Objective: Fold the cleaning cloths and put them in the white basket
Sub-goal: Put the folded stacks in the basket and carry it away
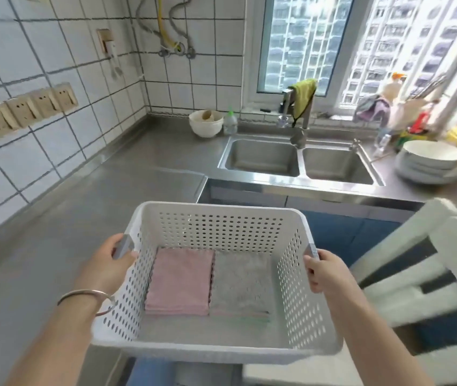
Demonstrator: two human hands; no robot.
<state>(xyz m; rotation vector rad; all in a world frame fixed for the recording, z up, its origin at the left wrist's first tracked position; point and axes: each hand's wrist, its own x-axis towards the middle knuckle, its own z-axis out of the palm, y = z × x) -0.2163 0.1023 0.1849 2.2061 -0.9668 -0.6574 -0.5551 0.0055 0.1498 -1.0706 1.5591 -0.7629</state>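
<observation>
white basket (216,232) | perforated | folded pink cloth (180,280), grey cloth (239,282) inside

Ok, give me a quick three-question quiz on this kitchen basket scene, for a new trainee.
1. True or false: both hands grip the white basket.
2. Which folded cloth lies on the left in the basket: A) pink cloth, B) grey cloth, C) a blue one?
3. What hangs over the tap?

Key:
1. True: the left hand and right hand each hold a side handle.
2. A.
3. A yellow-green cloth.
</observation>
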